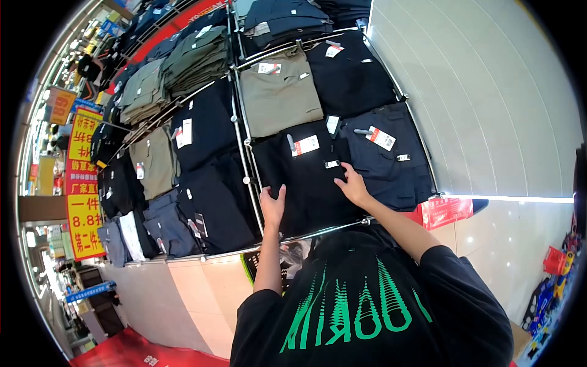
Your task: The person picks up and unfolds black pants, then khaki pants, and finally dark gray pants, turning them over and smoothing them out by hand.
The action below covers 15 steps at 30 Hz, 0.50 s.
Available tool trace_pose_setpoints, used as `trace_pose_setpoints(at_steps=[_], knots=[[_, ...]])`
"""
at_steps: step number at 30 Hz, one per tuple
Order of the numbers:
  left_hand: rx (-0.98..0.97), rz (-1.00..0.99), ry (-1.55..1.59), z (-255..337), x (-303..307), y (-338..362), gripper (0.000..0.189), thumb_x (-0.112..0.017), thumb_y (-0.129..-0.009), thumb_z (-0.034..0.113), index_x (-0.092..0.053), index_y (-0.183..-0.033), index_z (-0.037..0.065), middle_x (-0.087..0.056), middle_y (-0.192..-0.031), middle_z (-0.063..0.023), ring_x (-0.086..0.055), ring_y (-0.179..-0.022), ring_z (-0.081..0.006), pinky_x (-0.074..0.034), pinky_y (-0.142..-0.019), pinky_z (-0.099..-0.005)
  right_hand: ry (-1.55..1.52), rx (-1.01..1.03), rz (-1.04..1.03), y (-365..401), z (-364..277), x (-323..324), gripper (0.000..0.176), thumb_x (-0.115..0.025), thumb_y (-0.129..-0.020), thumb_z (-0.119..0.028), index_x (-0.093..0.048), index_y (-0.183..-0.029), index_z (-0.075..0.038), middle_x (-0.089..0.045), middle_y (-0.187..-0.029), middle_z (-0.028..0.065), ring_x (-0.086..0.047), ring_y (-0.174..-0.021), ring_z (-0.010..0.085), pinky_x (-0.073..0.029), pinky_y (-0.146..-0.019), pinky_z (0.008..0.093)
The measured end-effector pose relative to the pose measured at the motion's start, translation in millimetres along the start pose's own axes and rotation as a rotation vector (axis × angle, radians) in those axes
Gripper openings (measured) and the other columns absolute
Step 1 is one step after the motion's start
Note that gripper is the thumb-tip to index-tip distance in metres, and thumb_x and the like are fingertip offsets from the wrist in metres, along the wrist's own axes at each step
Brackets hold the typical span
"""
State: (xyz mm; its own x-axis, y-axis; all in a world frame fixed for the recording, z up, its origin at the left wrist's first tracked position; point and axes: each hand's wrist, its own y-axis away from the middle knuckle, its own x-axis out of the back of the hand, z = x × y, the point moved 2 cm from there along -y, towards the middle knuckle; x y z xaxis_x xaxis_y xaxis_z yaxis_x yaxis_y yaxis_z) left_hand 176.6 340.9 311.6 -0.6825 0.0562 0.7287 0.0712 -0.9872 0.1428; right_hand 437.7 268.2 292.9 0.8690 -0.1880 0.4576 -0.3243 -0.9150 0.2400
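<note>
Left hand [273, 203] and right hand [353, 186], both loosely splayed, at a matte black garment [306, 197] folded square, white-and-red card tag [306, 145] on top, tubular metal rack [247, 180] holding folded clothes [281, 101]

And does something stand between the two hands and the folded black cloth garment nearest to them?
Nothing visible does: the left hand and right hand are at opposite sides of the black garment. The red-and-white paper tag lies farther up.

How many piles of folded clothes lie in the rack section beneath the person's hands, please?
4: a black pile at front left, a navy pile at front right, a khaki pile at back left, a second black pile at back right.
</note>
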Motion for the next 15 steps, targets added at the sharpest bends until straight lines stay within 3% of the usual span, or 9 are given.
trace_pose_setpoints(at_steps=[3,6,7,9,10,11,13,15], knots=[[0.089,-0.086,0.131,-10.6,-4.3,-0.1,0.065,-0.074,-0.074,0.040,-0.050,-0.110,-0.009,-0.059,-0.104,-0.0244,-0.059,-0.095,-0.0352,-0.045,-0.086,-0.0371,-0.044,0.020,0.017,31.6,5.6,4.2,0.062,-0.069,-0.077,-0.016,-0.039,-0.130,-0.007,-0.054,-0.076,0.0161,-0.058,-0.073,0.0359,-0.047,-0.070,0.0407],[0.073,-0.179,0.255,-6.7,-1.7,-4.3,0.068,-0.077,-0.071,0.036,-0.048,-0.112,-0.009,-0.058,-0.109,-0.0245,-0.059,-0.098,-0.0331,-0.046,-0.086,-0.0353,-0.007,0.006,-0.020,44.8,11.4,10.1,0.063,-0.069,-0.078,-0.017,-0.038,-0.132,-0.008,-0.053,-0.083,0.0143,-0.056,-0.083,0.0336,-0.045,-0.076,0.0394],[0.092,-0.100,0.260,-11.1,-7.2,-6.6,0.071,-0.079,-0.070,0.031,-0.045,-0.117,-0.009,-0.058,-0.109,-0.0217,-0.059,-0.099,-0.0292,-0.047,-0.084,-0.0333,0.116,0.088,0.027,48.9,15.8,10.5,0.065,-0.070,-0.077,-0.020,-0.038,-0.132,-0.009,-0.052,-0.095,0.0150,-0.052,-0.095,0.0333,-0.042,-0.085,0.0391],[0.299,-0.311,0.714,-19.3,-14.2,-10.2,0.074,-0.079,-0.070,0.026,-0.041,-0.123,-0.009,-0.058,-0.112,-0.0192,-0.059,-0.099,-0.0266,-0.048,-0.084,-0.0328,0.371,0.142,0.194,55.4,27.7,6.7,0.064,-0.070,-0.077,-0.022,-0.039,-0.132,-0.007,-0.050,-0.101,0.0142,-0.050,-0.099,0.0292,-0.042,-0.088,0.0367],[0.315,-0.392,0.779,-15.0,-12.2,-9.2,0.072,-0.077,-0.073,0.022,-0.039,-0.125,-0.010,-0.056,-0.114,-0.0185,-0.059,-0.099,-0.0249,-0.049,-0.084,-0.0322,0.285,0.074,0.184,54.8,28.7,7.8,0.069,-0.071,-0.076,-0.027,-0.038,-0.131,-0.002,-0.052,-0.110,0.0201,-0.049,-0.107,0.0365,-0.038,-0.097,0.0397],[0.402,-0.480,0.798,-13.4,-11.6,-7.2,0.071,-0.074,-0.076,0.022,-0.038,-0.126,-0.011,-0.056,-0.116,-0.0177,-0.058,-0.101,-0.0251,-0.047,-0.087,-0.0319,0.208,-0.005,0.147,52.4,31.2,9.4,0.070,-0.071,-0.076,-0.029,-0.038,-0.131,0.000,-0.052,-0.113,0.0219,-0.049,-0.109,0.0371,-0.039,-0.097,0.0397],[0.399,-0.388,0.751,-0.8,-10.0,-1.2,0.070,-0.072,-0.077,0.024,-0.038,-0.127,-0.012,-0.055,-0.118,-0.0173,-0.056,-0.105,-0.0254,-0.045,-0.090,-0.0311,0.047,-0.157,0.060,44.7,30.1,12.9,0.071,-0.071,-0.076,-0.033,-0.040,-0.129,0.003,-0.052,-0.119,0.0255,-0.049,-0.113,0.0382,-0.039,-0.098,0.0397],[0.391,-0.385,0.854,17.6,-2.4,10.0,0.072,-0.072,-0.077,0.025,-0.036,-0.128,-0.011,-0.053,-0.121,-0.0174,-0.054,-0.107,-0.0254,-0.044,-0.091,-0.0314,0.098,-0.211,0.024,39.8,20.3,20.1,0.074,-0.069,-0.076,-0.045,-0.045,-0.124,0.006,-0.054,-0.119,0.0280,-0.052,-0.112,0.0386,-0.042,-0.095,0.0402]])
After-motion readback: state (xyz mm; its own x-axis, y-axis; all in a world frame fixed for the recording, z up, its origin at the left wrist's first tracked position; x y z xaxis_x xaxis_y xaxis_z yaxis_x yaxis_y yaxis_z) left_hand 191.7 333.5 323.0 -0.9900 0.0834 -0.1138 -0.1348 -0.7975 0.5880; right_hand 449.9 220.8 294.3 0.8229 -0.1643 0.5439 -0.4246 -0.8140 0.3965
